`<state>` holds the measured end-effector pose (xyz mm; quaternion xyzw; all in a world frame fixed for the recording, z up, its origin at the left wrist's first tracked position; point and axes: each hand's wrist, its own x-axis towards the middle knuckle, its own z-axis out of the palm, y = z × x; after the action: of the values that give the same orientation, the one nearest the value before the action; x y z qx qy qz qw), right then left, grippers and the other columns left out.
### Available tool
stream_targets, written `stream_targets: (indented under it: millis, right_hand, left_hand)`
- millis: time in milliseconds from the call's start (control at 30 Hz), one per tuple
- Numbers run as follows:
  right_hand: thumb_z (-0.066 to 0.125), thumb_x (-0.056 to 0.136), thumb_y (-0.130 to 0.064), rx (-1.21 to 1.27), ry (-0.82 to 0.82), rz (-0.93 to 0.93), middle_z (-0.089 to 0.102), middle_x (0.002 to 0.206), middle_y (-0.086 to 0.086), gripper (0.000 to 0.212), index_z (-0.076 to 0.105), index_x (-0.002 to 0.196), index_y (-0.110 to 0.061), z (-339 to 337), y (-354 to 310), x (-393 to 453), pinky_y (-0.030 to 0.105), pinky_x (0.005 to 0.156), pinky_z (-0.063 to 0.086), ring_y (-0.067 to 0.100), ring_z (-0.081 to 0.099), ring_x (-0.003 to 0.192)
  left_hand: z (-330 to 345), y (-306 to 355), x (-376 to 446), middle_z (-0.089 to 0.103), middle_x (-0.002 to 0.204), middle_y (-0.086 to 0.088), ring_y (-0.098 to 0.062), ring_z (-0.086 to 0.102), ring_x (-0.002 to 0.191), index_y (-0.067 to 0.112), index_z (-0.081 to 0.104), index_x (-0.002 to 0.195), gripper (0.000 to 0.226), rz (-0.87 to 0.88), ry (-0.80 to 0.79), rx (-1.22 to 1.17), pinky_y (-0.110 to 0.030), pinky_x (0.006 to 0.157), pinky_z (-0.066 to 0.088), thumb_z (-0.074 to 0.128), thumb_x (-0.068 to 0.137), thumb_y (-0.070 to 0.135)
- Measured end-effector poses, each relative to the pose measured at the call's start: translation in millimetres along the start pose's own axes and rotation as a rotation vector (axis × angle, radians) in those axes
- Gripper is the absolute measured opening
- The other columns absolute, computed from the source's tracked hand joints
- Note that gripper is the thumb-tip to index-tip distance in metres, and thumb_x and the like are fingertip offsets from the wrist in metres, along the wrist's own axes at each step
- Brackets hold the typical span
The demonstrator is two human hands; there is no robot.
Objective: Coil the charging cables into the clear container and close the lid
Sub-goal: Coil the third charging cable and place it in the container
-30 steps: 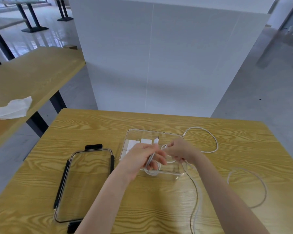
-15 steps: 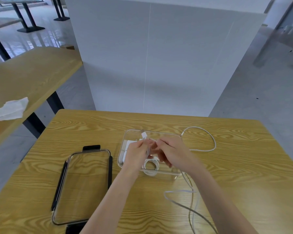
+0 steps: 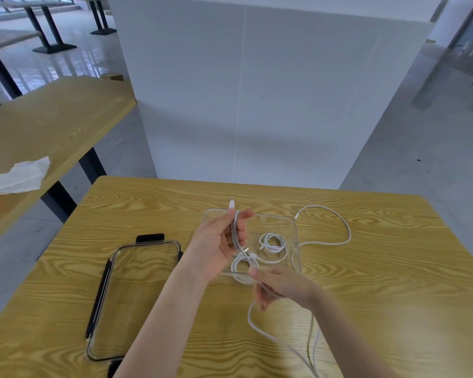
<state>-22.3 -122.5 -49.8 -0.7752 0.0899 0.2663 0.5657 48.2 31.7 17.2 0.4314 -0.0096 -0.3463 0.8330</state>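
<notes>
Left hand [image 3: 219, 241] is raised over the near-left part of the clear container [image 3: 296, 236], palm turned up and toward the camera; its thumb and fingers curl round a white charging cable [image 3: 234, 236], holding a doubled stretch upright, with the white plug end [image 3: 231, 205] poking out above the fingertips; from the bottom of the hand the cable drops into a small loop [image 3: 241, 268] over the container's near rim. Right hand [image 3: 281, 286] sits nearer the camera, just in front of that rim, fingers bent and pinching the same cable where it leaves the loop; below this hand the cable [image 3: 260, 330] trails in slack curves across the table [image 3: 393, 268] toward the near edge. Clear container is a shallow, rounded-corner rectangular tray of transparent plastic, standing open at the middle of the wood-grain table; inside it, toward the right, lies a second white cable [image 3: 273, 242], thinner and wound into a small neat coil, its tip visible at the coil's left. Third white cable [image 3: 339, 227] loops loosely on the table just right of the container, one end touching the far right corner. Lid [image 3: 137, 298] lies flat on the table left of the container, well apart from it; it is transparent with dark clip strips along its edges.
</notes>
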Motion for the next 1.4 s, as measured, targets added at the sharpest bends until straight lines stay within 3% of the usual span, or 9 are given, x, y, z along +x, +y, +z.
stream_targets:
  millis: [100, 300, 433, 600, 733, 900, 1000, 1100, 1400]
  right_hand:
    - [0.061, 0.066, -0.068, -0.055, 0.163, 0.066, 0.047, 0.038, -0.005, 0.057, 0.048, 0.043, -0.018, -11.3, -3.1, 3.9, 0.020, 0.048, 0.042, 0.011, 0.044, 0.037]
    - [0.068, 0.073, -0.035, -0.165, 0.385, 0.120, 0.027, 0.050, -0.002, 0.045, 0.033, 0.049, -0.021, -31.9, -32.7, 17.1, 0.022, 0.040, 0.018, 0.012, 0.020, 0.041]
    - [0.066, 0.074, -0.014, -0.033, 0.419, 0.036, 0.037, 0.039, -0.006, 0.031, 0.045, 0.050, -0.016, -38.4, -50.3, 15.4, 0.021, 0.038, 0.022, 0.013, 0.028, 0.039]
    - [0.065, 0.075, -0.017, -0.028, 0.496, -0.066, 0.044, 0.048, -0.002, 0.021, 0.053, 0.060, -0.010, -25.4, -58.5, 2.4, 0.019, 0.037, 0.029, 0.009, 0.035, 0.039]
    - [0.057, 0.087, -0.024, 0.127, 0.303, 0.000, 0.048, 0.050, -0.001, 0.024, 0.066, 0.072, -0.009, -20.6, -66.7, -17.0, 0.023, 0.041, 0.036, 0.010, 0.040, 0.040]
    - [0.039, 0.098, -0.017, 0.230, 0.268, -0.078, 0.062, 0.061, 0.009, 0.028, 0.062, 0.085, -0.005, -2.8, -75.3, -34.8, 0.026, 0.042, 0.046, 0.016, 0.051, 0.043]
    - [0.036, 0.099, -0.018, 0.200, 0.240, -0.141, 0.066, 0.062, 0.009, 0.028, 0.058, 0.085, -0.007, 9.0, -73.3, -38.7, 0.027, 0.044, 0.048, 0.017, 0.055, 0.044]
    - [0.036, 0.099, -0.017, 0.174, 0.146, -0.158, 0.066, 0.064, 0.008, 0.026, 0.054, 0.083, -0.010, 18.8, -64.3, -37.0, 0.026, 0.048, 0.048, 0.017, 0.058, 0.048]
    - [0.033, 0.100, -0.029, -0.149, 0.186, -0.143, 0.065, 0.070, 0.008, 0.033, 0.057, 0.082, -0.015, 32.5, -10.8, -12.5, 0.020, 0.062, 0.045, 0.009, 0.058, 0.060]
  left_hand:
    - [-0.2, -1.0, -4.6, 0.055, 0.050, 0.003, -0.008, 0.050, 0.042, -0.003, 0.064, 0.097, 0.031, -0.018, -0.089, 0.165, -0.017, 0.046, 0.045, 0.043, 0.094, 0.019]
    - [5.1, -12.6, -6.3, 0.071, 0.066, 0.000, -0.009, 0.057, 0.048, -0.006, 0.064, 0.103, 0.036, -0.128, -0.138, 0.614, -0.019, 0.055, 0.048, 0.044, 0.097, 0.023]
    - [5.9, -24.7, 0.2, 0.076, 0.086, -0.005, -0.010, 0.061, 0.052, 0.003, 0.064, 0.102, 0.031, -0.141, 0.000, 0.728, -0.022, 0.059, 0.045, 0.042, 0.098, 0.024]
    - [10.9, -25.2, -0.3, 0.075, 0.088, -0.003, -0.010, 0.065, 0.053, 0.005, 0.066, 0.097, 0.032, -0.079, 0.076, 0.794, -0.017, 0.051, 0.044, 0.041, 0.098, 0.025]
    - [5.1, -25.4, -3.1, 0.076, 0.083, -0.001, -0.012, 0.065, 0.057, 0.014, 0.069, 0.090, 0.032, -0.058, 0.099, 0.848, -0.020, 0.053, 0.043, 0.040, 0.098, 0.026]
    - [7.1, -24.4, 0.3, 0.065, 0.057, 0.002, -0.006, 0.060, 0.052, 0.001, 0.069, 0.085, 0.037, 0.054, 0.184, 0.732, -0.018, 0.058, 0.048, 0.040, 0.098, 0.020]
    - [7.4, -17.6, 6.2, 0.073, 0.078, -0.003, -0.014, 0.068, 0.072, 0.008, 0.070, 0.088, 0.031, 0.052, 0.231, 0.473, -0.027, 0.072, 0.052, 0.043, 0.096, 0.022]
    - [9.6, -5.3, 6.4, 0.076, 0.085, -0.005, -0.014, 0.073, 0.079, 0.004, 0.065, 0.093, 0.029, 0.068, 0.191, 0.223, -0.021, 0.064, 0.054, 0.041, 0.098, 0.020]
    - [16.9, 17.9, -8.9, 0.053, 0.051, 0.003, -0.008, 0.053, 0.044, -0.004, 0.061, 0.099, 0.035, 0.086, -0.068, -0.200, -0.018, 0.049, 0.049, 0.037, 0.096, 0.021]
